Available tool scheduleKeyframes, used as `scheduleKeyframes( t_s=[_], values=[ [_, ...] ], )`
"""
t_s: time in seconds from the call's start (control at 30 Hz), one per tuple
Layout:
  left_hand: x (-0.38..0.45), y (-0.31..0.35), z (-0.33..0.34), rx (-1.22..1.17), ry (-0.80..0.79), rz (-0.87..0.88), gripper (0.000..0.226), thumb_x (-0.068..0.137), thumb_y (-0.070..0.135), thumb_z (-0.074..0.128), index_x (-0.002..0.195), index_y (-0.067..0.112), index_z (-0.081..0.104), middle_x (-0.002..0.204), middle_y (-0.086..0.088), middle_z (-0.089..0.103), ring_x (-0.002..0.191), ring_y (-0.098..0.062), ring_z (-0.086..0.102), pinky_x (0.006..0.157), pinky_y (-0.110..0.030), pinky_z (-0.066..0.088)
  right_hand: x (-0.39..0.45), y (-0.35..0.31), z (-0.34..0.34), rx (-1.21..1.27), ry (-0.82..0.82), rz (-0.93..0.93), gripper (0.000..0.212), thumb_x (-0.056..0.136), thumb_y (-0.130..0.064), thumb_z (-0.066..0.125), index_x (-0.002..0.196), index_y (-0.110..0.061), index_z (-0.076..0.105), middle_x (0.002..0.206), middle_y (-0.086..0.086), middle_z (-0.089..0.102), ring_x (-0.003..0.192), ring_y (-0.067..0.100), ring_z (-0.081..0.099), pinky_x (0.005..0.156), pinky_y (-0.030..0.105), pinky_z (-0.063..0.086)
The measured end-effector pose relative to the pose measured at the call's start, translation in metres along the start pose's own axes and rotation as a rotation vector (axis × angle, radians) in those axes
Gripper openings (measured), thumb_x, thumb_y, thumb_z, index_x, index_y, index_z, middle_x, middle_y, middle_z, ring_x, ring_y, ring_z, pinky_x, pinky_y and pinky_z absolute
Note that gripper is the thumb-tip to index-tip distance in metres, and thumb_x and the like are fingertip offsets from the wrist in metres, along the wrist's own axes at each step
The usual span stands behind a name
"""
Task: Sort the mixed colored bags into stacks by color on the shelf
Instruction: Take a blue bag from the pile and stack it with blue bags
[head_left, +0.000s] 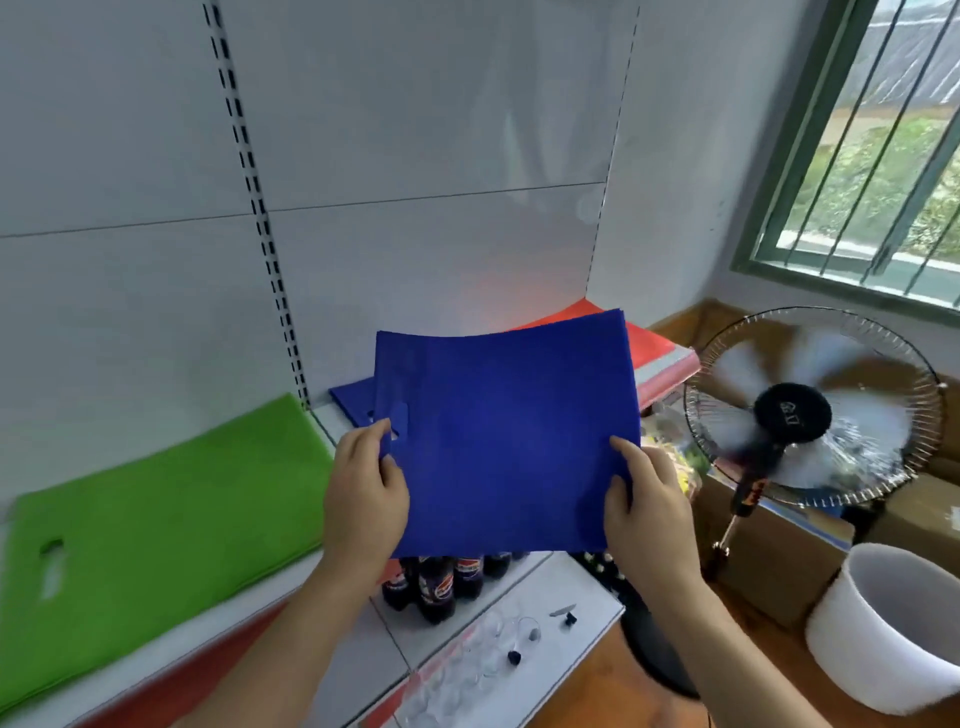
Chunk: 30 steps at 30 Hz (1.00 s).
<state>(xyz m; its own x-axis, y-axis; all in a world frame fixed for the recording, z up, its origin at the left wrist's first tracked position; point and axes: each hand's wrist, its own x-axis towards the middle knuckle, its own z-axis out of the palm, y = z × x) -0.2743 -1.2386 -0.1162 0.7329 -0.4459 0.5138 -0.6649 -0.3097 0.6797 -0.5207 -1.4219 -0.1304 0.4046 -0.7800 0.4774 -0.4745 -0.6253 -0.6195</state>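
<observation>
I hold a flat blue bag (504, 436) in the air above the shelf (322, 415). My left hand (366, 499) pinches its left edge by the cut-out handle. My right hand (647, 504) grips its lower right edge. Beneath it, another blue bag (350, 397) lies on the shelf with only its left corner showing. A green bag (171, 493) lies flat on the shelf to the left. Red bags (654, 348) lie on the shelf at the right, partly hidden behind the held bag.
A lower shelf (545, 623) carries dark soda bottles (436, 587) and small clear items. A running standing fan (815, 410) is to the right, with cardboard boxes (779, 561) behind it, a white bucket (893, 623) and a barred window (883, 145).
</observation>
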Motion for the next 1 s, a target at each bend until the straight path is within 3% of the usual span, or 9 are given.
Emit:
scheduleKeyframes(
  t_s=[0.13, 0.3, 0.47, 0.67, 0.83, 1.0],
  values=[
    [0.006, 0.009, 0.016, 0.038, 0.09, -0.094, 0.034, 0.1, 0.003, 0.059, 0.134, 0.008, 0.064, 0.129, -0.003, 0.062, 0.117, -0.018, 0.06, 0.097, -0.025, 0.043, 0.054, 0.021, 0.013, 0.043, -0.071, -0.103, 0.044, 0.104, -0.01, 0.053, 0.146, -0.022, 0.054, 0.129, -0.01, 0.05, 0.098, 0.001, 0.044, 0.086, 0.032, 0.048],
    [0.015, 0.006, 0.021, 0.145, 0.173, -0.228, 0.027, 0.1, 0.007, 0.061, 0.126, 0.009, 0.068, 0.126, -0.002, 0.064, 0.11, -0.018, 0.063, 0.093, -0.021, 0.041, 0.108, 0.023, 0.044, 0.114, -0.149, -0.191, 0.041, 0.102, -0.012, 0.055, 0.141, -0.025, 0.056, 0.133, -0.007, 0.053, 0.103, 0.011, 0.053, 0.084, 0.032, 0.044],
    [0.031, -0.003, 0.035, 0.219, 0.111, -0.268, 0.042, 0.1, 0.005, 0.058, 0.142, 0.005, 0.059, 0.141, -0.004, 0.057, 0.122, -0.018, 0.059, 0.099, -0.02, 0.039, 0.151, 0.022, 0.079, 0.094, -0.198, -0.248, 0.042, 0.101, -0.011, 0.055, 0.141, -0.022, 0.058, 0.135, -0.003, 0.055, 0.106, 0.023, 0.061, 0.081, 0.035, 0.048],
    [0.052, -0.022, 0.061, 0.256, 0.079, -0.327, 0.042, 0.098, 0.004, 0.058, 0.139, 0.007, 0.062, 0.139, -0.005, 0.058, 0.119, -0.021, 0.062, 0.095, -0.022, 0.042, 0.185, 0.024, 0.105, 0.057, -0.272, -0.252, 0.042, 0.101, -0.01, 0.055, 0.142, -0.018, 0.06, 0.141, -0.002, 0.054, 0.111, 0.027, 0.063, 0.092, 0.045, 0.055],
    [0.062, -0.033, 0.073, 0.385, 0.069, -0.387, 0.041, 0.096, 0.004, 0.061, 0.137, 0.004, 0.063, 0.135, -0.009, 0.062, 0.122, -0.026, 0.06, 0.102, -0.036, 0.049, 0.204, 0.031, 0.127, 0.013, -0.33, -0.246, 0.044, 0.101, -0.008, 0.055, 0.144, -0.014, 0.059, 0.142, 0.0, 0.054, 0.115, 0.03, 0.062, 0.093, 0.046, 0.054],
    [0.062, -0.036, 0.079, 0.558, 0.037, -0.478, 0.031, 0.096, 0.015, 0.061, 0.122, 0.001, 0.067, 0.124, -0.014, 0.066, 0.113, -0.032, 0.062, 0.099, -0.045, 0.05, 0.213, 0.036, 0.148, -0.005, -0.451, -0.32, 0.046, 0.101, -0.009, 0.055, 0.147, -0.009, 0.058, 0.14, 0.003, 0.056, 0.117, 0.03, 0.062, 0.095, 0.048, 0.055]
  ],
)
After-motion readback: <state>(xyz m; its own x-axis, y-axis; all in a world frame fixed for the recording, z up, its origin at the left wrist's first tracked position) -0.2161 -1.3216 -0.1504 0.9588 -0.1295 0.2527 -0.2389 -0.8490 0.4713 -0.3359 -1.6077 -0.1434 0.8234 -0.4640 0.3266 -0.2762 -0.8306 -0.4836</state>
